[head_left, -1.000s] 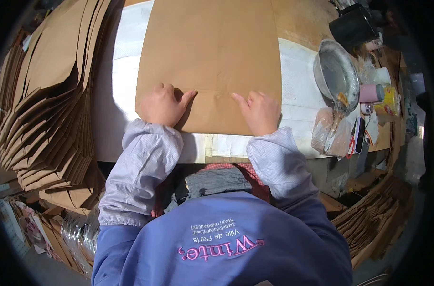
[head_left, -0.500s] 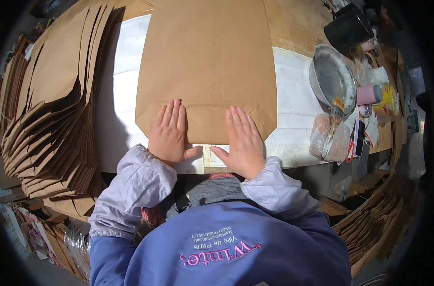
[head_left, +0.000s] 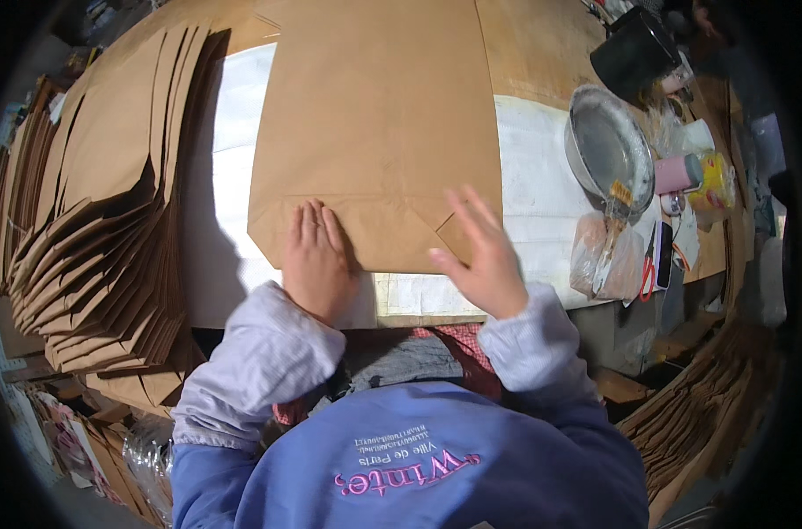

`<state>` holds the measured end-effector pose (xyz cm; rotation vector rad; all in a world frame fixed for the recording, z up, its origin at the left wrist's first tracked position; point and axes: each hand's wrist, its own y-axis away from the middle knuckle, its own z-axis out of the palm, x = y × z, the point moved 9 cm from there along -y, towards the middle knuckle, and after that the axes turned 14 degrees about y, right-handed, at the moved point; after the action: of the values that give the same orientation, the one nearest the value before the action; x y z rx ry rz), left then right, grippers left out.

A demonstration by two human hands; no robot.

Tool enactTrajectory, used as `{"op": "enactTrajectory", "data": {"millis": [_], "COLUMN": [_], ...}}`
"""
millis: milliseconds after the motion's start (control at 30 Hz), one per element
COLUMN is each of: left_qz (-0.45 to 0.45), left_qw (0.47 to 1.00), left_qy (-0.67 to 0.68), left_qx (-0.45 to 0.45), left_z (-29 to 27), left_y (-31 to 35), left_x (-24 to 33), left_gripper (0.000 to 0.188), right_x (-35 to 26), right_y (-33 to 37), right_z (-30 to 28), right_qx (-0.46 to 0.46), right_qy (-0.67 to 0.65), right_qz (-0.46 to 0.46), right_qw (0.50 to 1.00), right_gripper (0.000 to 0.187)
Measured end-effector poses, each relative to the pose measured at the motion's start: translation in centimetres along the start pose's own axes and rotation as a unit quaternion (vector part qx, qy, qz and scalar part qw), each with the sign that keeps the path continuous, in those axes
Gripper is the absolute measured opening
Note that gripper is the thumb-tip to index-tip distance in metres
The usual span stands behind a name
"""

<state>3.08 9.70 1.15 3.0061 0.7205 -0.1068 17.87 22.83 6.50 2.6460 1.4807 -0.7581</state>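
Across the middle of the bench (head_left: 531, 57), the brown paper bag (head_left: 375, 115) lies flat over a white sheet (head_left: 531, 176), its folded end toward me. My left grip (head_left: 316, 263) is spread flat on the left part of the folded flap (head_left: 385, 231), grasping nothing. My right grip (head_left: 482, 261) is released too, fingers apart over the flap's right corner; it is blurred, and I cannot tell whether its fingertips bear on the paper. To do this well, I'd judge, the left palm should weigh the bag down without dragging it, while the right smooths outward from the middle, so the slanted seam (head_left: 442, 222) at that corner lies down with no pucker. Even pressure matters, since a hard push sideways could skew the fold. Half a second ago both palms lay side by side, fingers together, pointing up the bag; now the left rests much as it did, but the right has fanned its fingers, its thumb has come up from below the bottom edge, and the seam shows more plainly between my hands.
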Motion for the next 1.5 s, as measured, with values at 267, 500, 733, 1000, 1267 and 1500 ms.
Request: {"op": "enactTrajectory", "data": {"millis": [267,500,733,1000,1267,1500], "left_qz": [0.183,0.033,-0.102,-0.244,0.131,-0.099], "left_qw": [0.966,0.978,0.983,0.965,0.923,0.894], "left_qy": [0.179,-0.163,-0.041,-0.016,0.140,0.367], "left_qx": [0.024,0.128,0.148,0.094,0.332,0.238], "left_z": [-5.4,-18.2,-25.7,-21.7,-14.8,1.2], "left_y": [-5.1,-2.6,7.2,11.5,12.6,9.2], "left_x": [2.5,-19.7,-40.5,-44.4,-15.0,-13.2], "left_gripper": [0.021,0.011,0.015,0.035,0.028,0.050], "right_x": [-3.4,-6.2,-8.3,-9.4,-1.8,1.1], "right_y": [1.2,2.0,2.0,-0.8,-23.7,-37.7], "right_z": [-2.7,0.7,3.7,5.4,7.5,12.4], "right_qx": [0.033,-0.049,-0.087,-0.115,0.141,0.175], "right_qy": [-0.074,-0.115,-0.133,-0.089,0.191,0.227], "right_qz": [-0.074,-0.132,-0.188,-0.259,-0.227,-0.247], "right_qw": [0.994,0.983,0.969,0.955,0.945,0.926], "right_gripper": [0.033,0.023,0.019,0.019,0.036,0.029]}}
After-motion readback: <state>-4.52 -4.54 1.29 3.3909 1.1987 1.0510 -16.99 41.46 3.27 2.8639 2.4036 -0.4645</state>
